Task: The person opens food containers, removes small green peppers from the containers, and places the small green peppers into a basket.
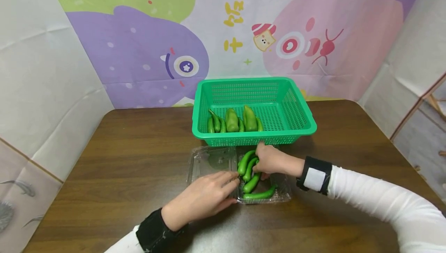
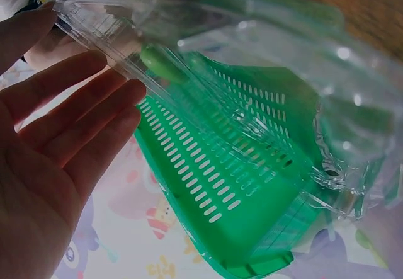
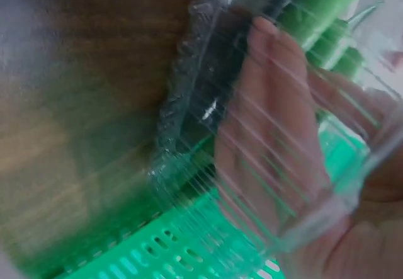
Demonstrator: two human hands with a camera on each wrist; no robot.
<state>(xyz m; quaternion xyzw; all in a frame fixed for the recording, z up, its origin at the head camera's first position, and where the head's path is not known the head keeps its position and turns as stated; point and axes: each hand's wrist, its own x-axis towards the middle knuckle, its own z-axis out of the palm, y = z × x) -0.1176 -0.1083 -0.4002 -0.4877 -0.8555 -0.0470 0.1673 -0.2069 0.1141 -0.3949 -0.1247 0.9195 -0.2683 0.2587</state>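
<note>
An open clear plastic clamshell (image 1: 283, 192) lies on the brown table (image 1: 122, 160) in front of a green basket (image 1: 306, 113). Its right half holds several green peppers (image 1: 259, 195); its lid (image 1: 210, 160) lies flat to the left. My right hand (image 1: 259, 162) reaches into the tray, fingers curled round one pepper (image 1: 249, 170). My left hand (image 1: 230, 181) lies flat, straight fingers touching the clamshell's near edge by the hinge. In the left wrist view the left hand (image 2: 82, 121) shows an open palm against the clear plastic (image 2: 252, 71). The right wrist view shows the right hand (image 3: 277, 134) blurred behind plastic.
The basket holds several more green peppers (image 1: 231, 120) along its near wall. A cartoon backdrop (image 1: 156, 52) hangs behind the table. Bare table top stretches left and right of the clamshell.
</note>
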